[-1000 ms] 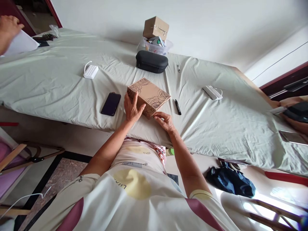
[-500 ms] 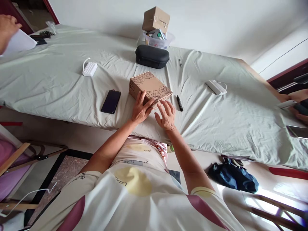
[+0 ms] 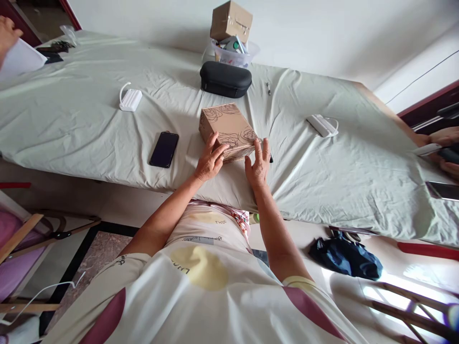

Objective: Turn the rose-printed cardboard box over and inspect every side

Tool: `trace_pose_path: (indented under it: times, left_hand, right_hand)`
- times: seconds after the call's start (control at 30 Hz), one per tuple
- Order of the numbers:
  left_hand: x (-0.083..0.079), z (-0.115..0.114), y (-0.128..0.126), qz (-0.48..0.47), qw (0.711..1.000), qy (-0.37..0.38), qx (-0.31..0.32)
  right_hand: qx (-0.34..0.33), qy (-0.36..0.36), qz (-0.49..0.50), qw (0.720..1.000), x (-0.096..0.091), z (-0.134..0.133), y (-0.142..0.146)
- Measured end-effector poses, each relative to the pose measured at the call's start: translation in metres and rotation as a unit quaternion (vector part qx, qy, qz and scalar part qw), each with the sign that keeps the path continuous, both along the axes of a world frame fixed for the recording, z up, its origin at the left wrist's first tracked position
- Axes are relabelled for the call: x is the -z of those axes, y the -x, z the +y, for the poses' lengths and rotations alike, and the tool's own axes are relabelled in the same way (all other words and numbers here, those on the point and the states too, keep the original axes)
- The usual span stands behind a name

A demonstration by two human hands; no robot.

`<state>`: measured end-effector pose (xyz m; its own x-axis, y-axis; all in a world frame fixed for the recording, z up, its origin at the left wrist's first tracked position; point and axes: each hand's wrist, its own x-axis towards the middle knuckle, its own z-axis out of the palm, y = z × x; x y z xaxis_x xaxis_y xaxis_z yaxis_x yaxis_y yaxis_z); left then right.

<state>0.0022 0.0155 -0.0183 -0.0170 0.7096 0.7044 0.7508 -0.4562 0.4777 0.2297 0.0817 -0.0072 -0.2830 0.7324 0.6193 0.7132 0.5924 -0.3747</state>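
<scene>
Box [image 3: 232,125] of brown cardboard, dark looping scribbles on top.

The cloth-covered table [image 3: 362,167] carries a patterned box [image 3: 229,125], phone [image 3: 164,149] and 2 white devices [image 3: 131,100].

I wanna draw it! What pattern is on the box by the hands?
The box has dark, scribbly loops on brown, seen best in the head view.

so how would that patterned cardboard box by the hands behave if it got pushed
The cardboard box would probably stay stiff, as its edges look straight and its panels flat. It would likely slide rather than roll, being flat-sided, and the wrinkled cloth might bunch under it.
</scene>
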Motion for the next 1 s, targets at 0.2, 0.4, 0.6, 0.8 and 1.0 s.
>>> trace_pose_path:
  times: [0.2, 0.4, 0.6, 0.8, 1.0]
  left_hand:
    - [0.003, 0.002, 0.004, -0.062, 0.997, 0.034, -0.036]
    - [0.009, 0.003, 0.004, -0.051, 0.982, 0.113, -0.140]
    - [0.007, -0.004, -0.003, 0.029, 0.961, 0.181, -0.208]
    - [0.009, 0.000, 0.008, -0.015, 0.965, 0.179, -0.190]
    - [0.008, 0.001, 0.014, -0.143, 0.969, 0.139, -0.146]
  right_hand:
    - [-0.106, 0.098, 0.150, 0.978, 0.006, -0.001, 0.000]
    - [-0.059, 0.119, 0.066, 0.989, 0.012, 0.005, 0.002]
    - [0.038, 0.092, -0.066, 0.993, 0.013, 0.002, 0.002]
    - [-0.025, 0.085, -0.060, 0.994, 0.012, 0.002, 0.000]
    - [-0.061, 0.095, -0.048, 0.992, 0.014, 0.003, 0.000]
